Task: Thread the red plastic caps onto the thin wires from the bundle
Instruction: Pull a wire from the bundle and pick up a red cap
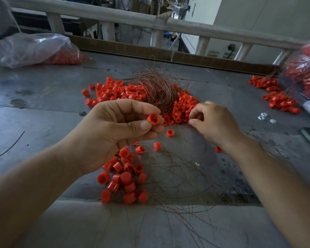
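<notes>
Presently a red cap (pixel 153 119) is pinched in the left hand (pixel 111 133), its open mouth turned toward the right hand (pixel 214 122); the two are held near each other. The right fingertips (pixel 191 121) are closed, apparently on a thin wire too fine to be confirmed; the wire bundle (pixel 155 88) lies beyond both hands.

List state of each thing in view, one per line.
left hand: pinching one red cap, open end up
right hand: fingers pinched near the loose pile; contents too small to tell
wire bundle: lying on loose caps
threaded caps: clustered on wires
plastic bag: slumped, holding caps
</notes>
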